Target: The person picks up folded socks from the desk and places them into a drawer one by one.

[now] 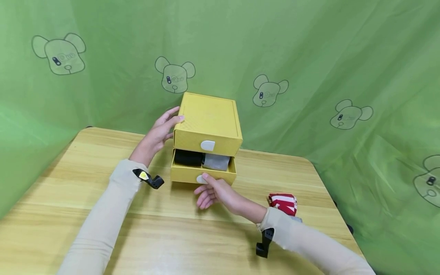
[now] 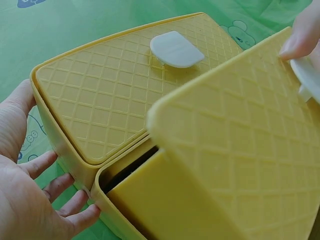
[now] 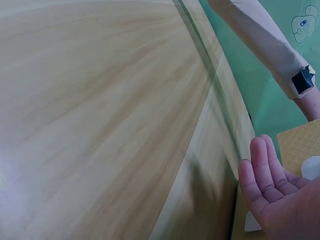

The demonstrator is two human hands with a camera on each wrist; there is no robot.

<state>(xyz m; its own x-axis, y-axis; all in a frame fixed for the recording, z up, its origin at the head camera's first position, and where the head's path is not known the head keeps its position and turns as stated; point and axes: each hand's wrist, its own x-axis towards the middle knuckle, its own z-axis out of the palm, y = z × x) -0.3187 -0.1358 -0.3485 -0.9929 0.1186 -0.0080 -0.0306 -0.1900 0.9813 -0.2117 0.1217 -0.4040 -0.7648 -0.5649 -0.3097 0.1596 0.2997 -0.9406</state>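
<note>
A yellow two-drawer storage box (image 1: 209,116) stands on the table. My left hand (image 1: 159,130) rests against its left side, thumb at the top edge and fingers extended along the wall. The lower drawer (image 1: 185,175) is pulled out; inside lie a rolled black cloth item (image 1: 188,157) and a folded grey one (image 1: 215,162). At the drawer front, my right hand (image 1: 221,193) pinches the white handle (image 1: 201,179), thumb on top and the other fingers loosely spread below. The upper drawer, with its own white handle (image 2: 176,49), is closed.
Right of the box, a folded red-and-white striped cloth item (image 1: 283,203) lies on the wooden table (image 1: 165,244), with something grey partly hidden by my right sleeve. A green curtain (image 1: 220,46) with bear outlines hangs behind the box and around the table.
</note>
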